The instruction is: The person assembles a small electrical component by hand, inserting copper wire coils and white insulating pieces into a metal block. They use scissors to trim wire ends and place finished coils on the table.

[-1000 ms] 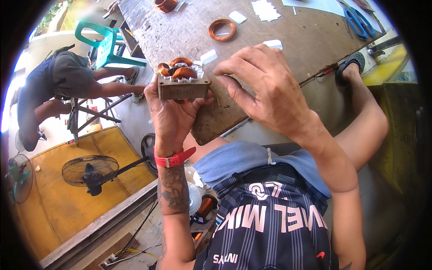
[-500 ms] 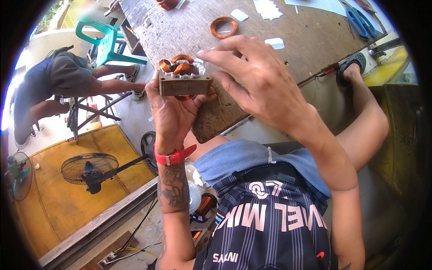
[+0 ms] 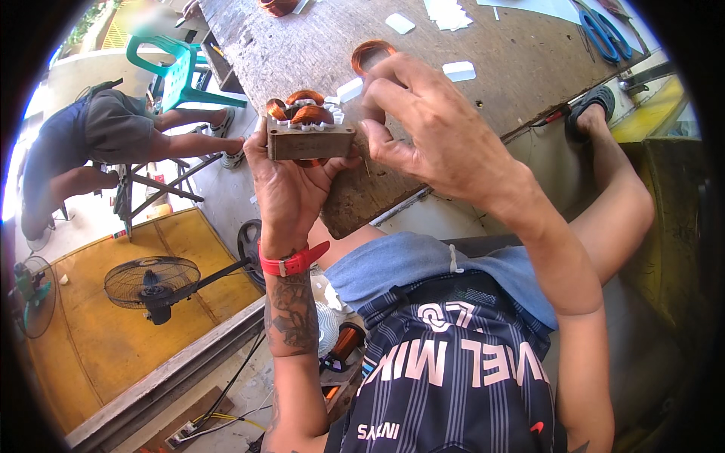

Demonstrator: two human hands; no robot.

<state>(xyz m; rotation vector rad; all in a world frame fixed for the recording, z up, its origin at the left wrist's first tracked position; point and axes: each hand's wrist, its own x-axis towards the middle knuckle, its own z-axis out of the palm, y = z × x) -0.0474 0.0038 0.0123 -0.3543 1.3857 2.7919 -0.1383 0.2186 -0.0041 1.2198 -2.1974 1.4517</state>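
Note:
My left hand (image 3: 289,185) holds up a motor stator (image 3: 311,143), a squarish metal core gripped from below with thumb and fingers at its sides. Copper windings (image 3: 311,115) bulge from its top, with white slot liners (image 3: 337,116) standing around them. Just right of the stator, my right hand (image 3: 449,136) hovers with its fingers bent and the thumb drawn close to the fingertips. Anything between those fingertips is too small to make out. A small white insulating piece (image 3: 350,90) shows beside the knuckles. Behind the hand, partly covered, lies a copper wire coil (image 3: 370,47).
More white pieces (image 3: 459,71) lie on the wooden table (image 3: 521,60), with blue-handled scissors (image 3: 604,36) at the far right. A pedestal fan (image 3: 151,283) stands at left. Beyond it are a green chair (image 3: 181,75) and another person bending over (image 3: 124,124).
My right hand has drawn slightly back from the stator and its fingers have curled in. The white piece beside it now shows, and more of the wire coil is covered. The stator stays put.

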